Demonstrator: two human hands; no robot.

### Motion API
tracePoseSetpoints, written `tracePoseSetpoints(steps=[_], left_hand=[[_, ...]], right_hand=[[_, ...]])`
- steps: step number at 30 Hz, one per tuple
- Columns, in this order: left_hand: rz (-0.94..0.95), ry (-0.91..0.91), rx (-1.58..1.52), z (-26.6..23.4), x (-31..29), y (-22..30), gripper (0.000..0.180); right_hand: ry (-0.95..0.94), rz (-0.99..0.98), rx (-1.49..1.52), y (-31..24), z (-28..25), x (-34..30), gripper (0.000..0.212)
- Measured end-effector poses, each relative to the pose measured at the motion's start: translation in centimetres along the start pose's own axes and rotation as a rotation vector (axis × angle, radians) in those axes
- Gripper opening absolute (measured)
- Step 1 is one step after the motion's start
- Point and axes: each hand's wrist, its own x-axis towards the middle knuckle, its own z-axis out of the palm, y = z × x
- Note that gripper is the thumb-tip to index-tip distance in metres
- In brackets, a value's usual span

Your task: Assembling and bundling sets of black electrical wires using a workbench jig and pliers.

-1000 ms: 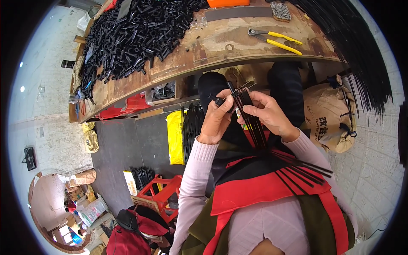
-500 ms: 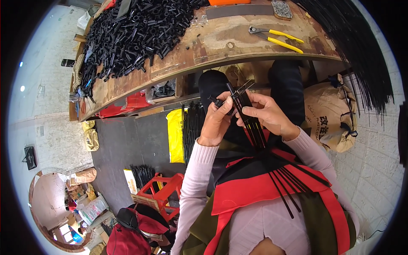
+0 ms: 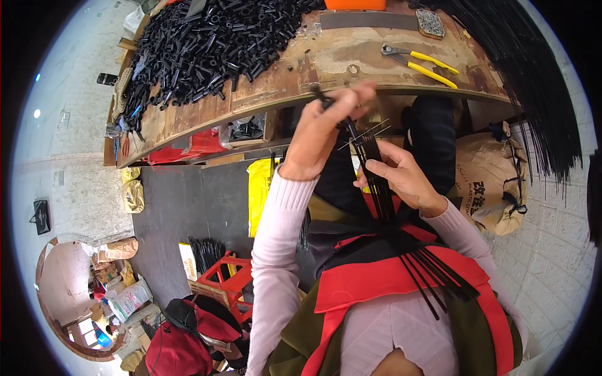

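Note:
My left hand [image 3: 323,128] is raised near the bench's front edge, its fingers curled and partly blurred. A small black plastic piece [image 3: 321,97] sticks out by its thumb side. My right hand [image 3: 401,172] pinches a bundle of thin black rods [image 3: 378,188] between thumb and fingers. The rods fan over my lap and the red and black apron [image 3: 376,285]. At the bundle's far end a short black tube [image 3: 352,130] points up toward my left hand. Thin wires [image 3: 374,135] cross there.
On the wooden bench [image 3: 351,47] lie a heap of black plastic tubes [image 3: 219,44], yellow-handled pliers [image 3: 421,64] and a speckled block [image 3: 430,24]. Long black rods [image 3: 533,94] hang over its right end. A brown sack [image 3: 492,178] stands right; a red stool [image 3: 232,279] stands left.
My left hand has moved up and away from the rod bundle, taking the black plastic piece along. My right hand keeps its hold on the rods. The view has shifted slightly.

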Motion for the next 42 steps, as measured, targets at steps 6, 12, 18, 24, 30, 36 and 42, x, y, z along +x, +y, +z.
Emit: tracePoseSetpoints(steps=[6, 12, 18, 24, 30, 36, 42], left_hand=[[-0.214, -0.18, -0.185, -0.6, -1.4, -2.0, 0.065], [-0.031, 0.118, -0.023, -1.8, -2.3, -3.6, 0.055], [0.06, 0.262, 0.078, -1.0, -1.6, -3.2, 0.038], [-0.055, 0.134, -0.239, -0.6, -2.3, -2.5, 0.043], [-0.069, 0.195, 0.003, -1.2, -1.7, -3.4, 0.048], [-0.039, 0.277, -0.08, 0.0, -2.0, -2.6, 0.04], [0.012, 0.366, 0.117, -0.2, -1.8, -2.8, 0.037]], right_hand=[[-0.008, -0.009, 0.003, 0.1, 0.0, -0.1, 0.028], [0.017, 0.003, 0.012, -0.4, 0.1, -0.2, 0.032], [0.043, -0.014, 0.014, -0.3, 0.3, -0.1, 0.029], [0.044, 0.013, 0.032, -0.5, 0.6, 0.0, 0.028], [0.039, 0.018, 0.017, -0.5, 0.6, -0.1, 0.029], [0.034, 0.003, -0.001, -0.6, 0.6, 0.0, 0.03], [0.038, -0.011, -0.007, -0.5, 0.6, -0.2, 0.03]])
